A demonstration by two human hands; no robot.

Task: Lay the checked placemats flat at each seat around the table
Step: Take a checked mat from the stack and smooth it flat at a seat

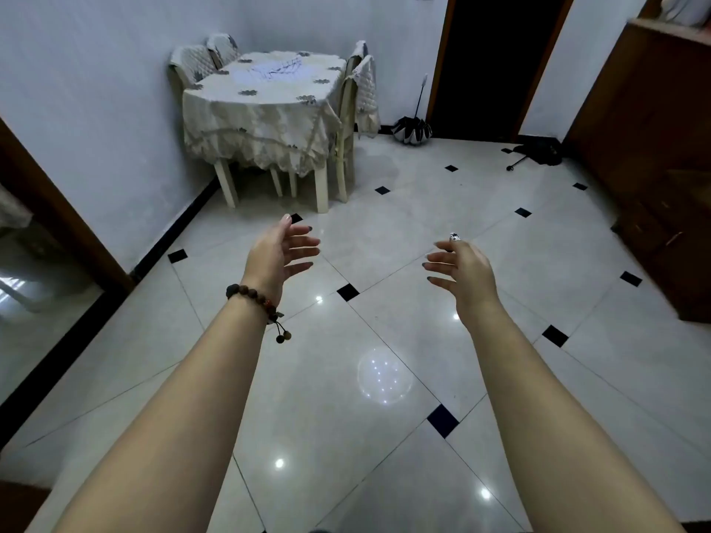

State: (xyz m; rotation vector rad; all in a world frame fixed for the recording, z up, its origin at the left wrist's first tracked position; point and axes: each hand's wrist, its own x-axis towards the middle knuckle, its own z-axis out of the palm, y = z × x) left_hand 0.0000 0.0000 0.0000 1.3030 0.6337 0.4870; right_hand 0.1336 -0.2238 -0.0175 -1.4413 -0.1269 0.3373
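Left edge: dark wooden door frame (57,209), glass panel (34,302) beside it, reflective.
Far left-centre, against the white wall: table (265,109), well apart from both hands, draped in a cream lace-edged tablecloth (254,125) with dark flower motifs; pale legs showing below the hem.
Around the table: chairs with quilted covers, two at the left side (192,63), two at the right side (361,82).
On the tabletop centre: pale patch with dark crossing lines (277,69); too blurred to tell whether checked placemats or part of the cloth. No placemat in either hand.
Foreground left: left hand (275,255), raised over the floor, palm turned inward, fingers spread and slightly curled, empty; beaded bracelet (257,300) on the wrist, two beads dangling.
Underfoot: glossy white floor tiles (384,340) with small black diamond insets, ceiling lights reflected.
Foreground right: right hand (463,269), raised level with the left, fingers loosely spread, empty; patterned nail on the uppermost fingertip.
Far centre-right: dark open doorway (496,63); folded umbrella (411,130) standing at its left foot.
Further right, on the floor: second dark umbrella (536,155) lying flat.
Right edge: dark brown wooden cabinet (650,155).
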